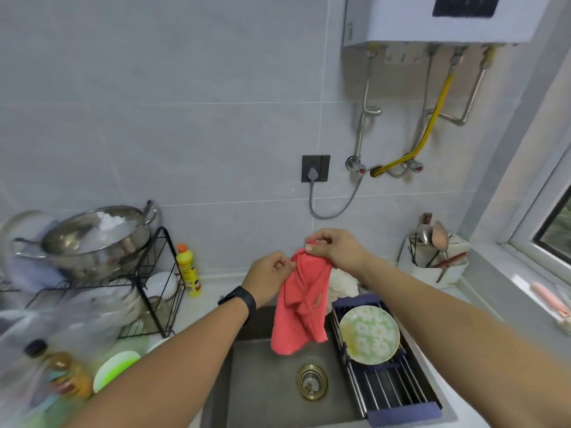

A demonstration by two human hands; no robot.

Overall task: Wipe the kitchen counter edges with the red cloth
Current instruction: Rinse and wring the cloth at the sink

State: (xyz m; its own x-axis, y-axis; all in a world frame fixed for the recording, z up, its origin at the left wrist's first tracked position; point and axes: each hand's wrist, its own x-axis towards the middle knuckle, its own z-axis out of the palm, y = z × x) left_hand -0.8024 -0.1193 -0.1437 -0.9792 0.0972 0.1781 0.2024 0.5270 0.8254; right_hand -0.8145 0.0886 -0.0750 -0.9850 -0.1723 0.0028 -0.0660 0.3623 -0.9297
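Head view: both the left hand (271, 274) and right hand (332, 248) pinched the red cloth (301, 304) at frame centre; its hanging hem risked soaking in the sink (262, 381).

I see the red cloth (301, 304) as soft, matt fabric, hanging in folds over a dull grey sink (262, 381) with a shiny brass-toned metal drain (312, 382). The pot (92, 239) is polished steel on a black wire rack (154, 273), the flowered plate (369, 335) glossy, the wall tiles (154, 103) smooth with a faint sheen
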